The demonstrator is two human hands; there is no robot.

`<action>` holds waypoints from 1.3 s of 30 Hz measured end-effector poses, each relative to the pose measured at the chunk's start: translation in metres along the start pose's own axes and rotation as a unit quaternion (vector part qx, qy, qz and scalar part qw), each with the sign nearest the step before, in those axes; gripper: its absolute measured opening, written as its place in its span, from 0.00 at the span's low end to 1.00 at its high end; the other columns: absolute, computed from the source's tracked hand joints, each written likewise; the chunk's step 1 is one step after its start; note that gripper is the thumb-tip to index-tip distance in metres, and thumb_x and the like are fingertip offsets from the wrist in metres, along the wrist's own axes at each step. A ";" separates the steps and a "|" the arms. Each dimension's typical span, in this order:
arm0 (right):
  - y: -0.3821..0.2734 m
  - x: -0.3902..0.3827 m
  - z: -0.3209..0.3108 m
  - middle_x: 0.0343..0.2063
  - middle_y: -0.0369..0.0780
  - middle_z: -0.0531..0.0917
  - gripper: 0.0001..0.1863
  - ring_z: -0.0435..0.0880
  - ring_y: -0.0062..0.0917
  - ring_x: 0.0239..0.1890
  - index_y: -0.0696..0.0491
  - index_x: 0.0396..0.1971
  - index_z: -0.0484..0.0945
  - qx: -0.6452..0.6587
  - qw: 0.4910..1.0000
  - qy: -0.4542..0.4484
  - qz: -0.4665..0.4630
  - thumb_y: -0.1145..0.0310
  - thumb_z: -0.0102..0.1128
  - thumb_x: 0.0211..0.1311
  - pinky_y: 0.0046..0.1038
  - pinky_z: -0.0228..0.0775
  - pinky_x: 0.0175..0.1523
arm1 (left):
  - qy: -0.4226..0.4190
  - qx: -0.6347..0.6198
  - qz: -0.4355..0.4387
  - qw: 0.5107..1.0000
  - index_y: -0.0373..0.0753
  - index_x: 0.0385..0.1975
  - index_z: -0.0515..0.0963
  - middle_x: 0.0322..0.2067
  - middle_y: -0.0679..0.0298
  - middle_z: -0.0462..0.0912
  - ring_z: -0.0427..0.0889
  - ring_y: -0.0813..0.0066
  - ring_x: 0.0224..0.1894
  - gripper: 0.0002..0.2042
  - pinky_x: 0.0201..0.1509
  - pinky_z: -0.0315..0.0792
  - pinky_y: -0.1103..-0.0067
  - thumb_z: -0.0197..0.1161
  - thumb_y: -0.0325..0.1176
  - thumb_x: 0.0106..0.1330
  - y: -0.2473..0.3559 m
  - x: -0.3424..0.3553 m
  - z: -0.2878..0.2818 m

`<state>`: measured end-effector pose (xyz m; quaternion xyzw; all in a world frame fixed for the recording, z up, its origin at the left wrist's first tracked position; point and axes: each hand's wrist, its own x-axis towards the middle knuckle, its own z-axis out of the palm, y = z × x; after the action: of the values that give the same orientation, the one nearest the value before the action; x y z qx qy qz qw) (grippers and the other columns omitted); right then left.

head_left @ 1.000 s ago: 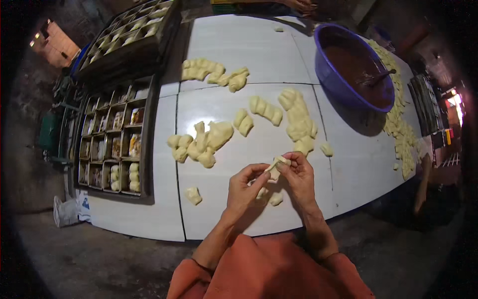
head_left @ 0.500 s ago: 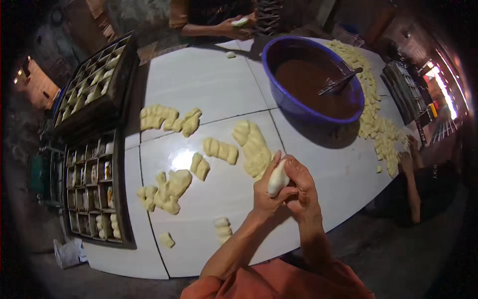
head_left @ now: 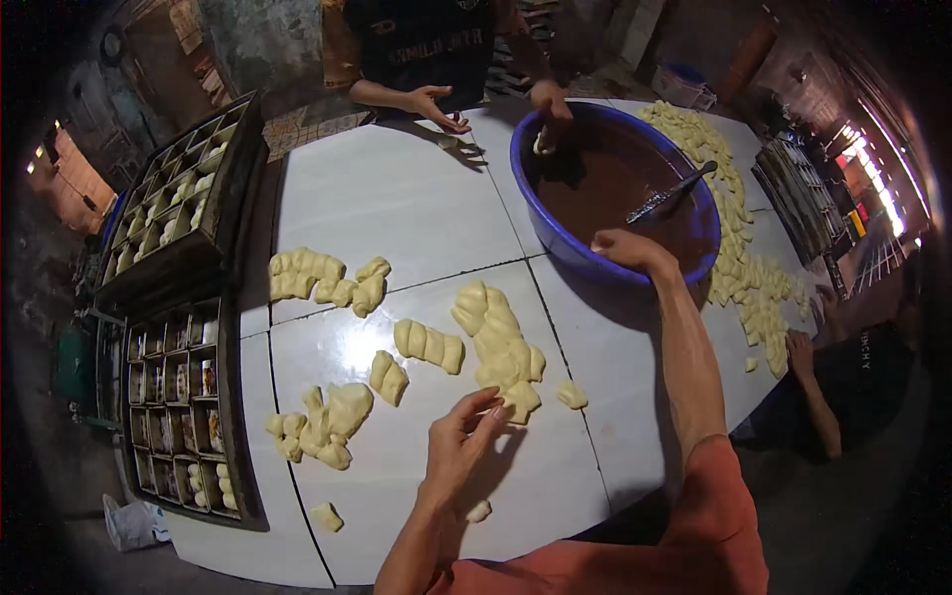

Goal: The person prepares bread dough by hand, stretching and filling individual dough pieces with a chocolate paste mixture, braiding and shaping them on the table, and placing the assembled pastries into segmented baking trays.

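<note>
My left hand [head_left: 466, 441] is half-curled, thumb and fingers apart, at the lower end of a cluster of pale dough pieces [head_left: 486, 327] on the white tiled table [head_left: 357, 198]. My right hand [head_left: 630, 248] reaches over the near rim of a blue bowl [head_left: 531, 193] of brown mixture [head_left: 600, 183], fingers closed; what they hold is hidden or too small to make out. A long metal utensil [head_left: 671, 191] leans in the bowl. More dough [head_left: 322, 421] lies in groups left of my left hand.
Two dark compartmented trays [head_left: 183, 198] with dough stand at left. A co-worker [head_left: 426, 50] opposite dips one hand [head_left: 550, 109] into the bowl. Many small dough pieces [head_left: 724, 178] line the right side, where another person's hand [head_left: 799, 352] rests near a stack of metal trays [head_left: 798, 208].
My hands have parted from the dough piece they held: the left moved down-left, the right up to the bowl. The co-worker's hand now reaches into the bowl. The view has shifted.
</note>
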<state>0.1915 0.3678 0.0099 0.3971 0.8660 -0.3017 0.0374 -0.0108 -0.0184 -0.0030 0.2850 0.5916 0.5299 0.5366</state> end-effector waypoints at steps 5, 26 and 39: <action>-0.049 -0.024 -0.014 0.34 0.38 0.83 0.15 0.81 0.25 0.39 0.57 0.38 0.80 0.079 0.995 0.040 0.041 0.59 0.61 0.65 0.30 0.72 0.45 | -0.005 0.033 -0.038 0.999 0.27 0.55 0.75 0.44 0.51 0.84 0.83 0.71 0.46 0.18 0.52 0.76 0.77 0.62 0.31 0.69 -0.011 -0.005 -0.003; -0.196 -0.129 0.189 0.42 0.34 0.78 0.14 0.79 0.14 0.39 0.54 0.48 0.74 0.646 0.762 -0.029 -0.012 0.63 0.62 0.68 0.21 0.78 0.45 | 0.138 -0.308 0.013 0.941 0.30 0.44 0.80 0.33 0.63 0.84 0.82 0.79 0.33 0.12 0.41 0.79 0.81 0.63 0.34 0.71 -0.031 -0.020 -0.026; -0.250 -0.137 0.245 0.41 0.40 0.82 0.08 0.79 0.22 0.36 0.58 0.41 0.84 0.183 0.913 0.291 -0.219 0.74 0.63 0.65 0.27 0.72 0.44 | 0.197 -0.170 0.091 0.961 0.31 0.53 0.79 0.42 0.61 0.85 0.83 0.75 0.43 0.17 0.48 0.77 0.78 0.67 0.32 0.67 -0.022 -0.035 -0.050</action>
<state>0.0640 0.0153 -0.0252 0.2675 0.8336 -0.3260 -0.3567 -0.0439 -0.0719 -0.0187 0.1320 0.5583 0.7150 0.3996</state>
